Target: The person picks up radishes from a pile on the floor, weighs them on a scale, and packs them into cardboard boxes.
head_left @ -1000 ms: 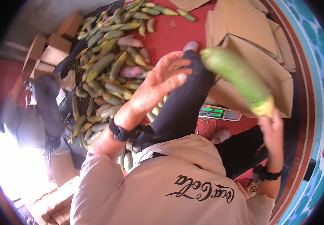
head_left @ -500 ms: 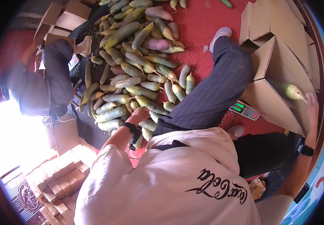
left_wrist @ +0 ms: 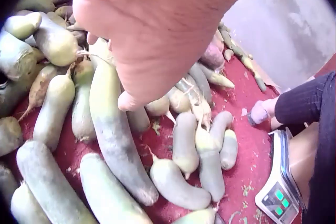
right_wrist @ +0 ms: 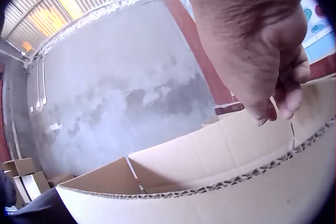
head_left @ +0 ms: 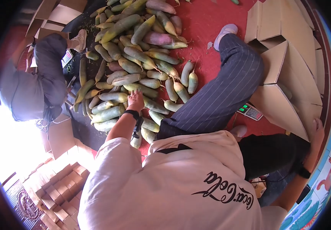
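Note:
A heap of long green-and-white radishes [head_left: 134,57] lies on the red floor. My left hand [head_left: 136,100] reaches into its near side with fingers fairly straight, resting on the radishes. In the left wrist view that hand [left_wrist: 157,40] hangs over a long grey-green radish [left_wrist: 113,129] and holds nothing. My right hand [head_left: 318,126] is at the near edge of an open cardboard box [head_left: 288,73]. Its fingers [right_wrist: 286,95] hang loosely curled just above the box rim [right_wrist: 210,187], holding nothing. A dim green shape lies inside the box [head_left: 286,92].
A digital scale [head_left: 250,112] sits on the floor beside my striped trouser leg [head_left: 226,84]. Another person [head_left: 39,84] crouches at the left of the heap. Flat cardboard boxes [head_left: 54,15] lie at the top left, with stacked cartons [head_left: 54,188] at the lower left.
My right hand has let go of the green radish it carried to the box and drawn back to the box edge. My left hand has reached farther up into the heap.

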The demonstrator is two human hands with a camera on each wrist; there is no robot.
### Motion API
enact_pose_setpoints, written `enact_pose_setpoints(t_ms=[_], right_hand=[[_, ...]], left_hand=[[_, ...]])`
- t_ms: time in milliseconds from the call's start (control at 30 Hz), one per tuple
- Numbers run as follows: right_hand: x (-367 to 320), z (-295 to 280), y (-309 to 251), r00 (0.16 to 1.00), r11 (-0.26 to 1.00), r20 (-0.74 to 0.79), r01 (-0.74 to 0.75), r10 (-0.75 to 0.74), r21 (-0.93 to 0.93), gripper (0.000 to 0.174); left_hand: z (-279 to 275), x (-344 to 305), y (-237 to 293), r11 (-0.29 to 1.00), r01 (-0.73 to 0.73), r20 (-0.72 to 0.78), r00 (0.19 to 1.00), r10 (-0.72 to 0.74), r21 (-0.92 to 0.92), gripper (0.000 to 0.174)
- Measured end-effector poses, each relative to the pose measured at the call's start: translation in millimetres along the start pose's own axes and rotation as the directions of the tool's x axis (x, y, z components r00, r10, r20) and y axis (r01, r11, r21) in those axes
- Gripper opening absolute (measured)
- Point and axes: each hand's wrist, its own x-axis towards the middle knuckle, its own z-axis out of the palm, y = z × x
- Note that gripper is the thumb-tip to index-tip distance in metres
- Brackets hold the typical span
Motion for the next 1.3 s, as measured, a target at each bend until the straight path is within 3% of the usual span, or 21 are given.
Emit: enact_pose_setpoints(t_ms=[33, 100, 267, 333, 433, 533, 600, 667, 700, 733, 800, 867, 933, 967, 1000, 1033, 1067, 1133, 1167, 1233, 1300], right_hand=[[-10.0, -1.4, -4.7, 1.000, 1.000, -0.002, -0.005, 0.005, -0.004, 0.028], [-27.9, -5.6, -15.6, 0.997, 0.992, -0.015, -0.072, 0.074, 0.103, 0.027], [-62.8, -14.9, -39.3, 0.989, 0.983, -0.038, -0.141, 0.146, 0.115, 0.026], [-69.6, -16.2, -44.8, 0.988, 0.983, -0.083, -0.118, 0.131, 0.143, 0.025], [-76.1, -13.9, -55.8, 0.977, 0.963, -0.022, -0.207, 0.214, 0.174, 0.024], [-79.9, -5.0, -70.4, 0.973, 0.926, -0.084, -0.175, 0.215, 0.335, 0.022], [-82.7, -3.7, -79.9, 0.986, 0.931, -0.127, -0.051, 0.104, 0.362, 0.020], [-86.8, -5.5, -90.6, 0.984, 0.921, -0.154, -0.026, 0.092, 0.389, 0.019], [-88.0, -6.9, -96.4, 0.984, 0.917, -0.162, 0.003, 0.068, 0.399, 0.018], [-89.7, -9.0, -102.1, 0.980, 0.910, -0.184, 0.002, 0.082, 0.414, 0.018], [-93.9, -13.4, -111.2, 0.987, 0.903, -0.157, 0.039, 0.032, 0.427, 0.017], [-97.5, -14.0, -115.5, 0.982, 0.876, -0.179, 0.040, 0.053, 0.481, 0.017], [-101.5, -18.5, -123.4, 0.985, 0.873, -0.174, 0.074, 0.012, 0.482, 0.017], [-104.1, -23.2, -132.4, 0.982, 0.848, -0.188, 0.093, 0.009, 0.522, 0.016], [-106.2, -26.4, -140.0, 0.980, 0.844, -0.199, 0.098, 0.011, 0.527, 0.016], [-107.7, -29.7, -146.5, 0.979, 0.832, -0.203, 0.114, -0.002, 0.543, 0.016], [-108.7, -32.7, -151.9, 0.979, 0.820, -0.205, 0.132, -0.017, 0.558, 0.017], [-112.2, -41.1, -164.9, 0.975, 0.816, -0.220, 0.162, -0.043, 0.556, 0.019], [-115.0, -50.5, -175.9, 0.978, 0.815, -0.200, 0.161, -0.058, 0.556, 0.020], [-118.8, -56.1, -186.6, 0.971, 0.800, -0.216, 0.213, -0.107, 0.562, 0.032], [-121.7, -65.3, -206.4, 0.933, 0.812, -0.311, 0.322, -0.183, 0.488, 0.041]], left_hand=[[-1.8, 2.2, 2.0, 1.000, -0.007, 0.000, 1.000, 0.007, 0.000, 0.045], [-6.3, 5.7, 8.0, 0.996, 0.050, 0.193, 0.979, -0.063, 0.069, 0.042], [0.5, 12.4, 11.1, 0.969, 0.110, 0.136, 0.980, -0.143, 0.223, 0.040], [-25.7, 7.7, 15.0, 0.941, -0.116, 0.443, 0.895, -0.039, 0.318, 0.047], [-25.1, 2.1, 14.7, 0.961, -0.138, 0.513, 0.858, -0.004, 0.238, 0.048], [-27.5, -10.3, 25.4, 0.971, -0.145, 0.553, 0.833, 0.016, 0.190, 0.042], [-25.1, -18.6, 29.1, 0.970, -0.178, 0.504, 0.861, 0.072, 0.166, 0.041], [-36.8, -18.9, 28.6, 0.993, -0.118, 0.594, 0.799, 0.094, 0.002, 0.040], [-24.0, -11.0, 15.7, 0.989, -0.148, 0.512, 0.848, 0.135, -0.015, 0.037], [-67.2, -29.8, 28.0, 0.983, -0.156, 0.440, 0.893, 0.096, 0.102, 0.039], [-75.1, -19.0, 7.5, 0.996, -0.093, 0.313, 0.946, 0.086, 0.006, 0.047], [-139.5, -34.8, 15.5, 0.987, -0.160, 0.267, 0.952, 0.148, 0.022, 0.059], [-168.7, -36.4, 8.0, 0.992, -0.117, -0.007, 0.993, 0.117, -0.049, 0.058], [-183.4, -39.3, 9.6, 0.992, -0.116, -0.022, 0.993, 0.115, -0.043, 0.058], [-210.5, -52.1, 19.2, 0.956, -0.140, -0.185, 0.978, 0.094, -0.256, 0.055], [-236.5, -66.7, 30.1, 0.871, -0.195, -0.334, 0.942, 0.037, -0.452, 0.052], [-260.6, -82.2, 43.1, 0.871, -0.196, -0.343, 0.939, 0.034, -0.451, 0.052], [-300.0, -113.9, 73.3, 0.607, -0.276, -0.283, 0.955, 0.085, -0.746, 0.045], [-310.7, -126.3, 86.3, 0.604, -0.278, -0.290, 0.954, 0.081, -0.747, 0.045], [-321.6, -144.6, 111.6, 0.337, -0.353, -0.245, 0.914, 0.324, -0.872, 0.044], [-324.0, -158.5, 137.9, 0.180, -0.361, -0.226, 0.828, 0.513, -0.915, 0.046]])
